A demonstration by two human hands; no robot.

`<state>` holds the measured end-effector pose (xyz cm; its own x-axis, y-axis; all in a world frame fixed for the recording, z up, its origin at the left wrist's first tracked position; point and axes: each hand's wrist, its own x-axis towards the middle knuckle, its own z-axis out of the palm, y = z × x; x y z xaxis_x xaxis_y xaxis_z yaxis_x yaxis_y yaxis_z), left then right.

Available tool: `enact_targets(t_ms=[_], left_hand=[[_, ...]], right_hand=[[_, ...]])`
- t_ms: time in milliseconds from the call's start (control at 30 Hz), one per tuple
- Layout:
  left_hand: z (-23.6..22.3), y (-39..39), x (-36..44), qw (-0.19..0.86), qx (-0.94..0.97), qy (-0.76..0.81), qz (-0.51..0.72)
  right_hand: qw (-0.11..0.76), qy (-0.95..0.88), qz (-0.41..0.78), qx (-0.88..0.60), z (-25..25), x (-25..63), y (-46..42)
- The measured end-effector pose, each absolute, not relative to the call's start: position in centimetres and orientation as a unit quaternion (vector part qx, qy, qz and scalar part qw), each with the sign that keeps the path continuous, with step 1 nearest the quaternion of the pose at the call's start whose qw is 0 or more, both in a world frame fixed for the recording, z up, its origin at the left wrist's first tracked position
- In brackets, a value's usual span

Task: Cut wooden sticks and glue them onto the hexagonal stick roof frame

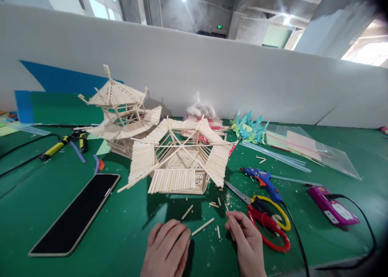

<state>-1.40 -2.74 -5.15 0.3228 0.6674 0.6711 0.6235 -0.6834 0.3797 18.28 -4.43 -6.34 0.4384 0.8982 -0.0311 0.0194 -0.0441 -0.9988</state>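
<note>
My left hand (168, 246) rests palm down on the green table, fingers loosely bent and slightly apart, with nothing visible in it. Just beside its fingertips lies a thin wooden stick (203, 227). My right hand (246, 241) is closed in a pinch, and a short wooden stick piece (227, 207) pokes up at its fingertips. Beyond both hands stands a pavilion model (174, 180) built from wooden sticks, its slatted roof panels around an open top with crossing sticks. Cut stick bits (218, 231) lie between the hands. Scissors (269, 220) with red and yellow handles lie beside my right hand.
A taller stick pagoda (117, 95) stands back left. A phone (75, 214) and yellow-black pliers (57, 147) lie left. To the right are a blue glue gun (263, 180), a purple corded box (333, 206), clear glue sticks (275, 156) and a teal paper decoration (249, 126). A white partition (273, 83) rises behind.
</note>
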Motion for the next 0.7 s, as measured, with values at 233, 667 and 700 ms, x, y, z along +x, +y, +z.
enact_targets(t_ms=[233, 667, 700], left_hand=[[-1.6, -1.6, -1.5, 0.254, 0.684, 0.468, 0.499], [2.3, 3.6, -0.8, 0.659, 0.308, 0.443, 0.523], [2.3, 3.8, -0.7, 0.655, 0.307, 0.449, 0.525]], right_hand=[[0.613, -0.351, 0.365, -0.607, -5.4, 16.8, -4.1], [0.578, -0.395, 0.57, -0.43, 1.0, 10.6, 3.0], [0.583, -0.384, 0.571, -0.432, 1.1, 10.3, 3.2]])
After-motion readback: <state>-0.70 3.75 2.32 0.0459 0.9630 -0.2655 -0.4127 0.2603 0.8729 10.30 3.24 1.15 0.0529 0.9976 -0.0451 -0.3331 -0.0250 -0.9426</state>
